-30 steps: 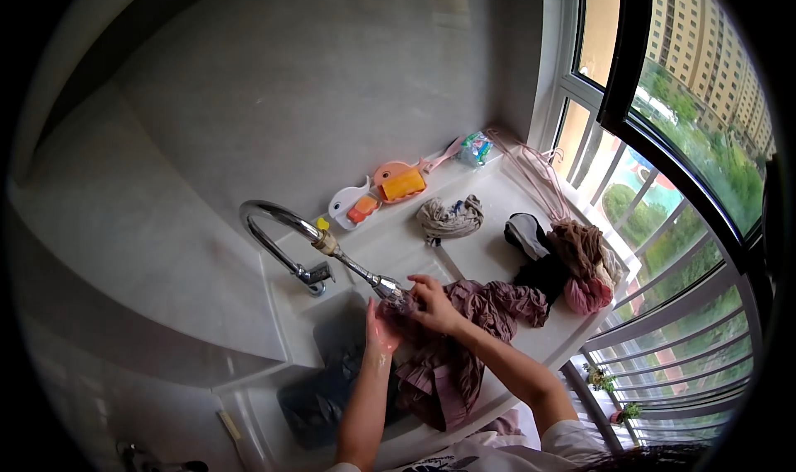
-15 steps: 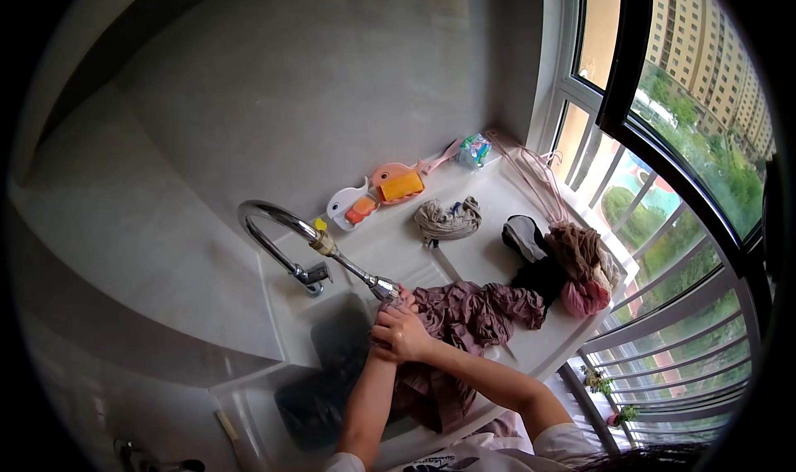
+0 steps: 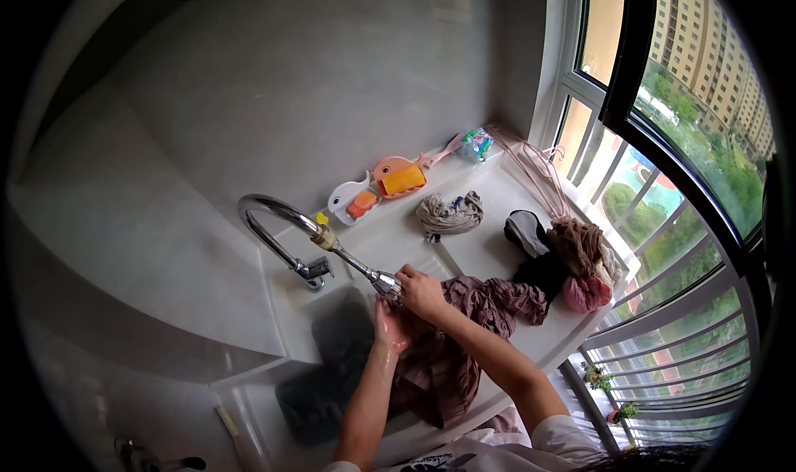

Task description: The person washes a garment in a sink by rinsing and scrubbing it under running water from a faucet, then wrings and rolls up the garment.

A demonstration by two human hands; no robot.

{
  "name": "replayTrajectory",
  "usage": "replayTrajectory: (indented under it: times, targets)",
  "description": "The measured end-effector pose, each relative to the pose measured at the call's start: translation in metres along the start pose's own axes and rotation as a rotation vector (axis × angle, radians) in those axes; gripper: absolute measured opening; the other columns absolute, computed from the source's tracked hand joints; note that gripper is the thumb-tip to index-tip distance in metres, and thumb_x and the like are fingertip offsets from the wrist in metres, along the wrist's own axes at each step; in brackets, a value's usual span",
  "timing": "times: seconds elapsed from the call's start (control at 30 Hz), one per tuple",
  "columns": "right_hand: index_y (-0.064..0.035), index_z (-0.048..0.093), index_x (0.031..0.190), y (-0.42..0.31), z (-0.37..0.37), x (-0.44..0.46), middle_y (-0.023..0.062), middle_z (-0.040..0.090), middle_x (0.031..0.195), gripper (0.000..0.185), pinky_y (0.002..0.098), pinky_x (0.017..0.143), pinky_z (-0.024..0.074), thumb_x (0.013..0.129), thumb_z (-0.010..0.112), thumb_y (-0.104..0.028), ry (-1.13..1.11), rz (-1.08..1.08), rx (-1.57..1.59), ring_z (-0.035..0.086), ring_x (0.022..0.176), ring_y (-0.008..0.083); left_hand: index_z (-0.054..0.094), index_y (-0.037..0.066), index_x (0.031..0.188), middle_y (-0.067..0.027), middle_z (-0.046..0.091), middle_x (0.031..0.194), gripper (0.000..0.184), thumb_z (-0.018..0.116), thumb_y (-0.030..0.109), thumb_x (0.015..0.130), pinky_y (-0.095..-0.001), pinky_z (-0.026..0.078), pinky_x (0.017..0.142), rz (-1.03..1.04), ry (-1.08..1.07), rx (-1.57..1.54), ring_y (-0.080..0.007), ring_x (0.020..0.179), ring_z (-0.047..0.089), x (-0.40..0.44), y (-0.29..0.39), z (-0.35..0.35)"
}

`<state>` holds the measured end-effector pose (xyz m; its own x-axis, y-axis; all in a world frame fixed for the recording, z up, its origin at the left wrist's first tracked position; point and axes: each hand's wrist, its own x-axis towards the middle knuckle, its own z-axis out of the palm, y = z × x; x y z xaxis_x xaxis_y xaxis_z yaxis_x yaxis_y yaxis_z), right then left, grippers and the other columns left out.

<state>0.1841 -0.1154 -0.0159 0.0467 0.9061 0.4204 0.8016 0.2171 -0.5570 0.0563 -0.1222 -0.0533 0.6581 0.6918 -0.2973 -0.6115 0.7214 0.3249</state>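
Note:
A chrome faucet (image 3: 356,265) reaches over the white sink, its spray head close above my hands. My left hand (image 3: 391,327) is wet, palm up with its fingers extended, just under the spray head. Over it, my right hand (image 3: 421,293) has its fingers closed on mauve cloth beside the nozzle; the fingertips are partly hidden. The mauve cloth (image 3: 489,302) spreads from my hands to the right over the sink's ribbed part and hangs down in front.
Behind are a white soap dish (image 3: 342,197), an orange soap dish (image 3: 388,170) and a grey cloth (image 3: 450,215). Dark and brown clothes (image 3: 580,248) and pink hangers (image 3: 535,178) lie at the right. Dark cloth (image 3: 319,401) soaks in the basin at the lower left.
My right hand, which lay clasped over my left wrist area, has lifted and moved up and right beside the spray head. My left palm is uncovered.

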Motion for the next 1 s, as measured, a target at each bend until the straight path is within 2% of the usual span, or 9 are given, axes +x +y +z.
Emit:
replayTrajectory:
  times: [0.17,0.3,0.4,0.53,0.6,0.67,0.73,0.87,1.0]
  targets:
    - [0.0000,0.062,0.087,0.039,-0.037,0.001,0.0196,0.059,0.068,0.036,0.0429,0.062,0.0449,0.093,0.059,-0.035,-0.217,0.092,0.303,0.059,0.067,0.0365,0.049,0.005,0.132,-0.0080,0.060,0.122,0.045,0.062,0.014,0.090,-0.0378,0.045,0.098,0.194,0.105,0.586,-0.0212,0.113,0.057,-0.003,-0.001,-0.013]
    - [0.0018,0.063,0.096,0.047,-0.058,0.000,0.0183,0.065,0.083,0.045,0.0403,0.071,0.0462,0.085,0.068,-0.042,-0.381,0.423,0.617,0.062,0.076,0.0313,0.057,0.002,0.117,-0.0088,0.064,0.110,0.032,0.054,-0.002,0.086,-0.0361,0.050,0.091,0.432,0.202,0.866,-0.0198,0.105,0.061,0.011,0.015,-0.033]
    - [0.0020,0.062,0.100,0.044,-0.071,-0.014,0.0181,0.066,0.097,0.055,0.0401,0.077,0.0473,0.079,0.073,-0.047,-0.609,0.112,0.267,0.061,0.083,0.0336,0.057,0.000,0.116,-0.0097,0.064,0.109,0.030,0.053,-0.001,0.086,-0.0367,0.052,0.088,0.322,0.109,0.430,-0.0202,0.101,0.063,-0.005,0.031,-0.023]
    - [-0.0007,0.061,0.103,0.075,-0.078,-0.004,0.0180,0.062,0.096,0.040,0.0406,0.082,0.0469,0.072,0.072,-0.023,-0.601,-0.026,0.213,0.059,0.091,0.0344,0.059,0.001,0.115,-0.0123,0.065,0.106,0.034,0.055,0.011,0.083,-0.0367,0.053,0.080,0.242,-0.012,0.400,-0.0244,0.092,0.064,-0.026,0.033,-0.023]
    - [-0.0014,0.061,0.103,0.077,-0.085,0.006,0.0180,0.055,0.113,0.034,0.0377,0.089,0.0447,0.072,0.066,-0.013,-0.258,0.111,0.356,0.052,0.109,0.0320,0.060,0.003,0.110,-0.0116,0.065,0.103,0.034,0.056,0.019,0.080,-0.0386,0.050,0.074,0.240,-0.142,0.410,-0.0250,0.083,0.061,-0.012,0.025,-0.029]
    - [0.0005,0.060,0.106,0.084,-0.029,0.004,0.0214,0.052,0.119,0.034,0.0383,0.095,0.0428,0.075,0.063,-0.013,0.215,0.173,0.343,0.050,0.113,0.0352,0.061,0.005,0.103,-0.0089,0.065,0.097,0.030,0.057,0.025,0.081,-0.0390,0.047,0.072,0.186,-0.144,-0.100,-0.0233,0.080,0.057,0.009,0.009,-0.022]
    - [0.0047,0.055,0.111,0.050,0.016,-0.019,0.0242,0.049,0.124,0.038,0.0426,0.100,0.0402,0.079,0.058,-0.016,0.244,0.371,0.208,0.047,0.116,0.0406,0.058,0.005,0.098,-0.0081,0.062,0.093,0.042,0.045,0.045,0.092,-0.0392,0.047,0.075,0.258,0.180,-0.067,-0.0248,0.081,0.055,0.033,0.000,0.022]
    - [-0.0051,0.054,0.098,-0.046,-0.004,-0.062,0.0166,0.053,0.110,0.043,0.0458,0.084,0.0492,0.067,0.072,-0.029,-0.006,-0.253,0.234,0.058,0.096,0.0402,0.057,0.008,0.100,-0.0106,0.061,0.099,0.045,0.042,0.050,0.096,-0.0426,0.051,0.082,0.063,-0.065,0.041,-0.0257,0.091,0.059,0.078,0.008,-0.078]
    - [-0.0057,0.049,0.113,-0.016,-0.017,-0.022,0.0186,0.062,0.084,0.053,0.0434,0.063,0.0503,0.071,0.073,-0.030,0.010,0.223,0.157,0.063,0.079,0.0363,0.056,0.010,0.115,-0.0099,0.059,0.114,0.046,0.045,0.050,0.095,-0.0424,0.051,0.087,0.040,0.107,0.028,-0.0251,0.101,0.059,0.044,-0.011,-0.008]
